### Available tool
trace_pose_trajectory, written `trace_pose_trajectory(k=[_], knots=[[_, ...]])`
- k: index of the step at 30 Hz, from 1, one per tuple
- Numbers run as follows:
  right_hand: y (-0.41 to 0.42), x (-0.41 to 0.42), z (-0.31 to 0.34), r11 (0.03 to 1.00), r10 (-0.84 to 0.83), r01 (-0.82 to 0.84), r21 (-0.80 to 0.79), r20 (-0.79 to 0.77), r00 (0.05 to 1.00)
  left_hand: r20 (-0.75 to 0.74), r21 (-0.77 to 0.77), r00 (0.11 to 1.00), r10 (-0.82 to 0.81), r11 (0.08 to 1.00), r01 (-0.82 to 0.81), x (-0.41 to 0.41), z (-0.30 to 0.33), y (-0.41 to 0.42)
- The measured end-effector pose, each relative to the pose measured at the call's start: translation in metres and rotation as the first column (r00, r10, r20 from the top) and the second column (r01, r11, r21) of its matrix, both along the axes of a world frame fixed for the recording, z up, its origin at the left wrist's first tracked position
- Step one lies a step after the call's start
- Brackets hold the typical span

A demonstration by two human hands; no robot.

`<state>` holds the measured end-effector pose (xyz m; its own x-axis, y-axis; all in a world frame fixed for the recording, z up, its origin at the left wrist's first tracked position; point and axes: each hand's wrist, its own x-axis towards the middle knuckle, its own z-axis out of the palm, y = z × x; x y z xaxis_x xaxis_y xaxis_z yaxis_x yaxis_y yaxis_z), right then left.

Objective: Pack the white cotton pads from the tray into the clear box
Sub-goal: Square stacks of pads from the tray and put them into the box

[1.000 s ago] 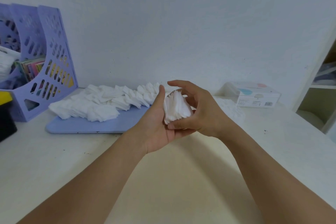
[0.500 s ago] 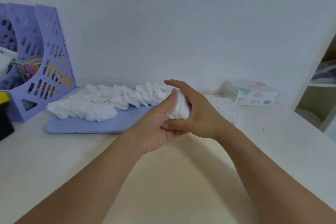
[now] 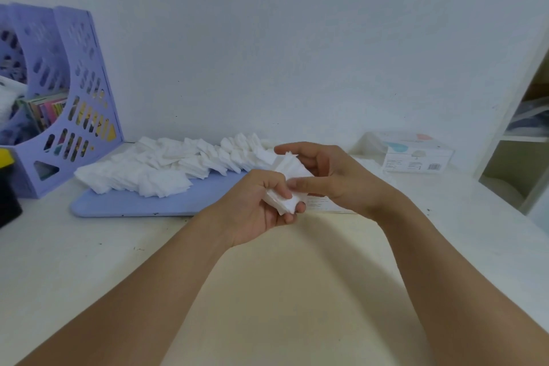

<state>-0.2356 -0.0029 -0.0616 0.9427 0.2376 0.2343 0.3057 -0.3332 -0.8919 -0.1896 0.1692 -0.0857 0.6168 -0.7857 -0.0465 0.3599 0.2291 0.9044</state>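
Item: small stack of white square cotton pads (image 3: 289,184), held between your two hands above the pale tabletop (image 3: 89,261). Change: your left hand (image 3: 258,208), open-palmed a second ago, now curls its fingers around the stack's lower end; your right hand (image 3: 329,178) pinches the top. Reading: squared up, probably ready for the clear plastic box (image 3: 326,205) behind your hands. Remaining: many pads on the lilac flat tray (image 3: 130,202). Surroundings: white wall, lilac perforated file holder (image 3: 74,104).
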Motion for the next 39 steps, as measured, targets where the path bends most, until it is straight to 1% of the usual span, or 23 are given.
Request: trace_pose_trajectory(k=[1, 2, 3, 4, 5, 6, 7, 8, 9, 11, 12, 14, 16, 18, 20, 24, 27, 30, 31, 35, 39], knots=[[0.001, 0.001, 0.001, 0.998, -0.014, 0.013, 0.056, 0.013, 1.0, 0.011, -0.006, 1.0, 0.014, 1.0, -0.014, -0.001, 0.001, -0.002], [0.001, 0.001, 0.003, 0.99, -0.063, 0.059, 0.128, 0.032, 0.997, 0.026, -0.005, 0.998, 0.051, 0.999, -0.051, -0.001, 0.001, -0.004], [-0.001, 0.003, 0.005, 0.966, -0.156, 0.142, 0.216, 0.049, 0.987, 0.072, 0.012, 0.989, 0.127, 0.992, -0.128, 0.0, 0.0, -0.007], [-0.005, 0.006, 0.005, 0.916, -0.282, 0.255, 0.309, 0.046, 0.958, 0.203, 0.046, 0.944, 0.261, 0.96, -0.275, 0.003, -0.004, -0.009], [-0.011, 0.008, 0.007, 0.841, -0.422, 0.379, 0.386, 0.028, 0.906, 0.461, 0.074, 0.794, 0.396, 0.874, -0.479, 0.007, -0.008, -0.008], [-0.017, 0.01, 0.007, 0.758, -0.558, 0.505, 0.412, 0.008, 0.83, 0.765, 0.019, 0.489, 0.419, 0.744, -0.667, 0.01, -0.014, -0.005], [-0.023, 0.011, 0.008, 0.685, -0.669, 0.616, 0.39, -0.001, 0.744, 0.929, -0.108, 0.165, 0.33, 0.671, -0.733, 0.014, -0.02, -0.004], [-0.028, 0.012, 0.006, 0.633, -0.737, 0.693, 0.345, -0.006, 0.676, 0.97, -0.18, -0.015, 0.242, 0.678, -0.712, 0.015, -0.024, -0.002], [-0.03, 0.012, 0.005, 0.61, -0.763, 0.73, 0.307, -0.021, 0.646, 0.984, -0.16, -0.055, 0.168, 0.715, -0.681, 0.016, -0.026, -0.001], [-0.027, 0.015, 0.001, 0.631, -0.75, 0.738, 0.239, -0.054, 0.659, 0.998, -0.045, 0.007, 0.064, 0.764, -0.643, 0.017, -0.031, -0.003], [-0.025, 0.017, -0.003, 0.649, -0.747, 0.74, 0.177, -0.038, 0.664, 0.999, 0.012, 0.034, 0.012, 0.777, -0.63, 0.016, -0.033, -0.005], [-0.021, 0.023, -0.012, 0.651, -0.756, 0.759, -0.015, 0.081, 0.649, 0.996, 0.074, 0.076, -0.036, 0.805, -0.588, 0.017, -0.039, -0.007], [-0.021, 0.028, -0.019, 0.598, -0.755, 0.78, -0.183, 0.197, 0.625, 0.992, 0.111, 0.11, -0.058, 0.814, -0.571, 0.017, -0.041, -0.006], [-0.024, 0.031, -0.023, 0.554, -0.757, 0.788, -0.269, 0.231, 0.611, 0.992, 0.112, 0.119, -0.052, 0.803, -0.585, 0.017, -0.04, -0.006], [-0.027, 0.032, -0.024, 0.51, -0.761, 0.783, -0.356, 0.237, 0.603, 0.992, 0.105, 0.116, -0.045, 0.799, -0.592, 0.017, -0.039, -0.007], [-0.032, 0.037, -0.022, 0.459, -0.758, 0.709, -0.535, 0.181, 0.627, 0.988, 0.146, 0.123, -0.091, 0.805, -0.575, 0.015, -0.037, -0.01], [-0.036, 0.039, -0.02, 0.431, -0.771, 0.675, -0.598, 0.145, 0.62, 0.985, 0.17, 0.075, -0.154, 0.82, -0.547, 0.015, -0.037, -0.012], [-0.036, 0.037, -0.019, 0.413, -0.782, 0.671, -0.616, 0.138, 0.607, 0.975, 0.188, 0.005, -0.223, 0.809, -0.557, 0.016, -0.04, -0.016], [-0.036, 0.036, -0.019, 0.403, -0.789, 0.676, -0.616, 0.141, 0.599, 0.971, 0.193, -0.005, -0.238, 0.802, -0.565, 0.015, -0.04, -0.017], [-0.036, 0.035, -0.017, 0.333, -0.814, 0.687, -0.646, 0.171, 0.555, 0.965, 0.193, -0.029, -0.261, 0.778, -0.598, 0.013, -0.04, -0.021], [-0.038, 0.035, -0.019, 0.298, -0.804, 0.67, -0.68, 0.2, 0.56, 0.965, 0.203, -0.015, -0.262, 0.782, -0.589, 0.013, -0.042, -0.021]])
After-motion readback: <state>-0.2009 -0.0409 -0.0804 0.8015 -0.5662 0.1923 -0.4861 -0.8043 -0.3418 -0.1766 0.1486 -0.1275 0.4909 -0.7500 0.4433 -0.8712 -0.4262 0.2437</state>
